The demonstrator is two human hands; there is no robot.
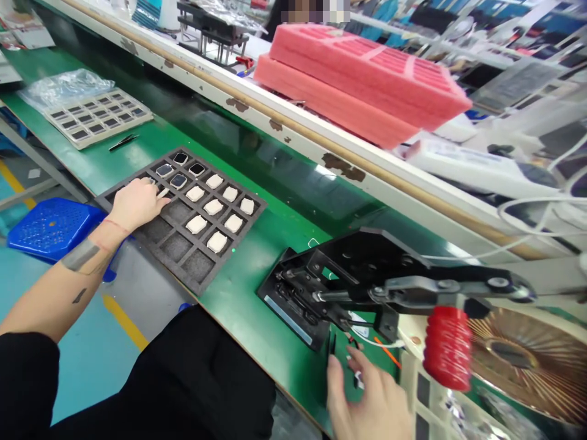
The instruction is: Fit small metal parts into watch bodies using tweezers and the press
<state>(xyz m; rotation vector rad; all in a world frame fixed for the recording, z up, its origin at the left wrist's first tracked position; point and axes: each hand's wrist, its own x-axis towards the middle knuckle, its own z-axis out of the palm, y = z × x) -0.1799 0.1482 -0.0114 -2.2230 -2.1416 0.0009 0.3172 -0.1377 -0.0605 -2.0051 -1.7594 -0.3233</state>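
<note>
My left hand (137, 201) is over the dark grey foam tray (177, 244), its fingers closed on a pale watch case (162, 193) that shows only in part. Several cream-coloured watch cases (213, 206) lie in the tray's pockets. Dark-faced watch cases (178, 181) fill pockets at its far end, while pockets nearest me are bare. Low on the right, my right hand (369, 391) has thumb and fingers apart, beside the black toggle press (330, 287) with its red grip (448, 348). Dark tweezers (331, 345) are at the thumb tip; whether they touch is unclear.
A beige tray of dark squares (98, 116), a plastic bag (68, 85) and tweezers (123, 142) lie farther left. Pink foam trays (358, 79) sit on the raised ledge. A blue stool (55, 229) stands below the bench. A round bronze fan-like object (527, 354) is far right.
</note>
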